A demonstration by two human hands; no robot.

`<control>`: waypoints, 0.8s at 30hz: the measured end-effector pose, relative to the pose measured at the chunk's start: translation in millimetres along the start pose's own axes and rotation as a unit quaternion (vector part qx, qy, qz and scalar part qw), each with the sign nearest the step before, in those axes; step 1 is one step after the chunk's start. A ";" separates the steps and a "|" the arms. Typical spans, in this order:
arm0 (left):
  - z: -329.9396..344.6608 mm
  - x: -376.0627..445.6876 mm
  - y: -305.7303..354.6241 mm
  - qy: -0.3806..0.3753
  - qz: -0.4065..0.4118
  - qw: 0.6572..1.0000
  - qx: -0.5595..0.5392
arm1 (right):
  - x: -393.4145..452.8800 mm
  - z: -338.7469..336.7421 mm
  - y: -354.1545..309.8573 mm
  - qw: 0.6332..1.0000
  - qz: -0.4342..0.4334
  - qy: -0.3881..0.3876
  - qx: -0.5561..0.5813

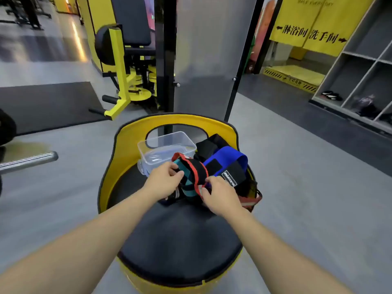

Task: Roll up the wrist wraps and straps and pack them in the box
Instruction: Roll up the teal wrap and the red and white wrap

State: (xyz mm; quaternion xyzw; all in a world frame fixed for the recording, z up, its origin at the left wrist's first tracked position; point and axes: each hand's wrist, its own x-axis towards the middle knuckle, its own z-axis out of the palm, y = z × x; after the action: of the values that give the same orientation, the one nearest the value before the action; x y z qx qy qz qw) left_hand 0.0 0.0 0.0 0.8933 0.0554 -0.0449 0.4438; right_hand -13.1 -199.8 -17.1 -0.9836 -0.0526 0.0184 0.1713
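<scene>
Two bare hands meet over a padded black seat with a yellow backrest, where a heap of wrist wraps and straps lies on the far half of the cushion. I pinch one end of a teal, black and red-edged wrist wrap with my left hand, thumb and forefinger closed on the fabric near its upper end. My right hand grips the same wrap at its lower end, fingers curled around the red-trimmed edge. The wrap arches between both hands, raised slightly above the pile.

Just behind it rests a blue wrap with a black band carrying a white label, and a black strap lies against the backrest beyond that. A red-and-white striped strap hangs over the seat's right edge.

A clear plastic box stands open on the seat to the left of the pile, touching the backrest, holding none of the wraps. Beyond the seat stand a yellow gym machine, grey cubby shelves on the right, and a yellow curtain printed with black characters.
</scene>
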 end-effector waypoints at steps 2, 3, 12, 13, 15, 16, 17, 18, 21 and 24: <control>9.9 30.7 -4.5 -0.001 -0.073 0.989 -0.127 | 30.8 12.8 2.9 0.995 0.046 -0.004 0.093; 15.7 44.4 -6.6 -0.008 -0.099 0.977 -0.190 | 46.0 19.9 4.5 0.991 0.058 -0.002 0.124; 70.0 91.1 0.1 -0.058 -0.178 0.879 -0.438 | 98.4 48.3 21.7 0.967 0.117 0.003 0.227; 69.8 89.6 1.6 -0.059 -0.171 0.884 -0.431 | 98.1 47.5 22.9 0.965 0.113 0.002 0.237; 66.5 87.4 1.5 -0.061 -0.161 0.888 -0.426 | 95.6 43.7 22.6 0.961 0.103 -0.006 0.255; 63.3 85.7 0.9 -0.062 -0.159 0.889 -0.426 | 92.7 40.7 21.5 0.958 0.093 -0.008 0.270; 58.7 83.1 1.2 -0.061 -0.158 0.891 -0.422 | 88.6 36.1 18.8 0.954 0.082 -0.009 0.287; 53.8 80.4 2.5 -0.058 -0.154 0.891 -0.422 | 84.8 31.7 15.3 0.950 0.071 -0.010 0.305; 38.0 69.4 5.5 -0.053 -0.145 0.879 -0.451 | 72.4 19.3 3.8 0.920 0.064 -0.019 0.385; 21.6 56.5 10.9 -0.063 -0.113 0.873 -0.471 | 63.2 2.8 -6.2 0.893 0.080 -0.011 0.443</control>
State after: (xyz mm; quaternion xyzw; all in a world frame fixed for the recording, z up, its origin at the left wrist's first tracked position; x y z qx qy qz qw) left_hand 56.8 -20.5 -11.7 0.5616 0.1430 -0.1195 0.8062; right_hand 48.9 -186.1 -18.7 -0.8065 0.0385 0.0639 0.5866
